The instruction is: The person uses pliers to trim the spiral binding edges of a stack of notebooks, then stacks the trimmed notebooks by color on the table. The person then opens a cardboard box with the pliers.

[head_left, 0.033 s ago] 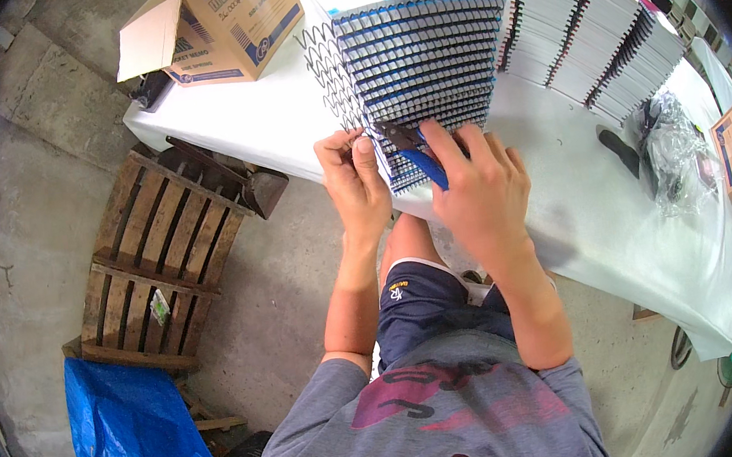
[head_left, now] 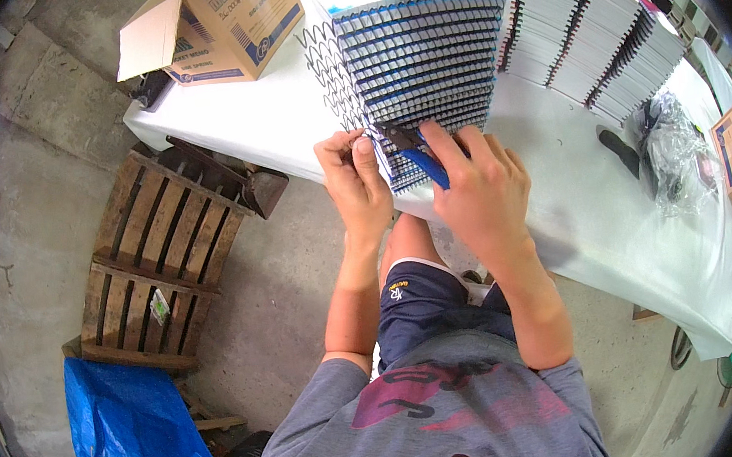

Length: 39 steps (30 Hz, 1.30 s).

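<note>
A tall stack of spiral-bound notebooks (head_left: pixel 419 53) with a glossy blue cover on top stands at the near edge of the table, bindings toward me. Loose ends of black coil stick out from its left side. My right hand (head_left: pixel 486 185) is wrapped round blue-handled cutting pliers (head_left: pixel 416 154), whose dark jaws lie against the coils at the stack's lower left corner. Beside the jaw tips, my left hand (head_left: pixel 352 176) pinches a coil end (head_left: pixel 358 131) between thumb and fingers. Exactly what the jaws bite on is too small to make out.
More stacks of bound notebooks (head_left: pixel 576 23) stand on the white-covered table (head_left: pixel 556 173) at the right, near crumpled clear plastic (head_left: pixel 676 160) and a dark flat object (head_left: pixel 618 151). An open cardboard box (head_left: pixel 229 29) sits at the back left. Wooden pallets (head_left: pixel 155 259) and a blue tarp (head_left: pixel 134 440) lie left.
</note>
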### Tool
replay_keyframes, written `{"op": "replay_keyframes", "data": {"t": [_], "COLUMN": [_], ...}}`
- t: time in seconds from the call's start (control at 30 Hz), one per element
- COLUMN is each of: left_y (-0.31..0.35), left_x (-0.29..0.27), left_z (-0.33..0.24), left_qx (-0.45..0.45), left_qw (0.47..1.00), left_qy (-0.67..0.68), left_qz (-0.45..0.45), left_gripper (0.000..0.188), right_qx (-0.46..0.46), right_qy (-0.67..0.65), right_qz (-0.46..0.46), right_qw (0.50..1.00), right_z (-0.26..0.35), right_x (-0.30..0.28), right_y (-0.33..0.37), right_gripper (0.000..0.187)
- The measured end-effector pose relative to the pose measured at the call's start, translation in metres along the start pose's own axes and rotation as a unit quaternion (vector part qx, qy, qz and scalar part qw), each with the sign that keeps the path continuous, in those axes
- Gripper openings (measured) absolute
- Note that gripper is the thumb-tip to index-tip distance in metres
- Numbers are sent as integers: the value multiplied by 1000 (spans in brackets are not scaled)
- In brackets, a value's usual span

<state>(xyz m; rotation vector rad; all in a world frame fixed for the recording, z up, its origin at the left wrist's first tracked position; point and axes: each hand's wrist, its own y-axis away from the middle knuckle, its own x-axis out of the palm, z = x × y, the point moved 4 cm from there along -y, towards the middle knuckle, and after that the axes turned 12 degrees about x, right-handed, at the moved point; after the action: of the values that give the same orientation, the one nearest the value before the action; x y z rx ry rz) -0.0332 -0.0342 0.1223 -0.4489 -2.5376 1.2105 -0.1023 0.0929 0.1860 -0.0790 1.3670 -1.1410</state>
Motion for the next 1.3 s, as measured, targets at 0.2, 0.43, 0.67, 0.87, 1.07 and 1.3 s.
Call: {"op": "replay_keyframes", "data": {"t": [0.2, 0.43, 0.67, 0.87, 1.07, 1.3], "left_y": [-3, -12, -23, -30, -30, -32], "left_x": [4, -19, -2, -2, -8, -6], "left_z": [-25, -8, -5, -9, -11, -14], "left_qx": [195, -198, -329, -209, -183, -160], "left_qw": [968, 919, 824, 929, 958, 969], "left_qy": [-160, 296, 418, 300, 219, 183], "left_qz": [-6, -171, -193, -52, -38, -45], "left_gripper": [15, 22, 36, 25, 23, 27], "right_qx": [5, 33, 22, 31, 27, 35], "right_qy": [-7, -13, -1, 23, 37, -38], "right_qz": [31, 49, -1, -17, -12, 62], "right_qw": [999, 998, 1000, 999, 999, 997], "right_z": [-3, -1, 2, 9, 14, 0], "right_x": [0, -14, -19, -15, -12, -3], "right_y": [0, -1, -4, -5, -4, -5], "right_gripper": [51, 52, 53, 54, 46, 53]}}
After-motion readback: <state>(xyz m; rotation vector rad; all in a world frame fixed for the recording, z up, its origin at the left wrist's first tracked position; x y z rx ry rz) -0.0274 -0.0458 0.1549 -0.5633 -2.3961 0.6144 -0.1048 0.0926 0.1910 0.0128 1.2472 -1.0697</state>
